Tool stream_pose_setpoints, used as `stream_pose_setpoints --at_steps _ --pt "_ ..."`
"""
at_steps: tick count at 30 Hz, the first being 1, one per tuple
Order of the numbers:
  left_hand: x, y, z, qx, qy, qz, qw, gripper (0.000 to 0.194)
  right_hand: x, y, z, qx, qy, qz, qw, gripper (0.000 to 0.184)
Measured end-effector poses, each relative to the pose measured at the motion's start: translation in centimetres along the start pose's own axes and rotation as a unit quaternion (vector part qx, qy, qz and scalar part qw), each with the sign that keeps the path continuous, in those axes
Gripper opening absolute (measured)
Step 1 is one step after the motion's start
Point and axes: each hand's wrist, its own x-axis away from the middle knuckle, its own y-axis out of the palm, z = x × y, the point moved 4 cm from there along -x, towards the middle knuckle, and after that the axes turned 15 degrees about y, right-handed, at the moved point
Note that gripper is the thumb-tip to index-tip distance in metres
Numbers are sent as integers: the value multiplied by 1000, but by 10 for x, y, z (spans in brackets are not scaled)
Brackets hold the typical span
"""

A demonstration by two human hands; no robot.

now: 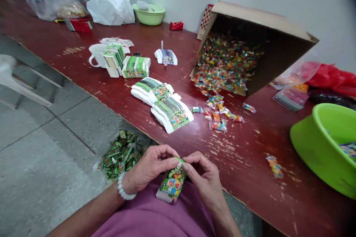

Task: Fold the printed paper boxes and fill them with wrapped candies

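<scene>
Over my lap, my left hand [151, 168] and my right hand [201, 176] both pinch the top end of a small green printed carton [171, 184]. Fingers of both hands are curled closed on its flap. A white bead bracelet [124, 189] circles my left wrist. On the dark red table [250, 177] just beyond my hands lie stacks of flat green-and-white cartons [164, 105] and a few loose candy packets [219, 116]. A tipped cardboard box [250, 48] spills many colourful candy packets onto the table.
A bright green basin [325, 148] sits at the right edge. A clear bag of finished green cartons [121, 153] rests on the floor by my left knee. A white mug [97, 55], folded cartons [136, 66], a pale green bowl [148, 14] and plastic bags stand farther back.
</scene>
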Motion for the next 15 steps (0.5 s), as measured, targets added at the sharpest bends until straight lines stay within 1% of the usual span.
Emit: stream_pose_setpoints --at_steps 4,8,10,12,13,15 --pt "0 0 -1 -1 -6 3 1000 27 0 0 0 -6 -1 2 1000 15" --pt "1 6 -3 58 -21 -2 998 29 0 -1 -2 -21 -4 20 1000 13" --pt "1 10 -2 64 -12 -12 998 33 -2 -3 -3 -28 -4 36 999 12" --pt "2 14 -1 57 -4 -27 998 41 -3 -5 -3 -32 -5 50 998 11" --pt "2 15 -2 58 -3 -31 998 44 -3 -5 -3 -32 -4 52 998 11" --pt "2 17 -3 71 1 -34 997 45 -4 -5 -2 -36 0 48 998 12"
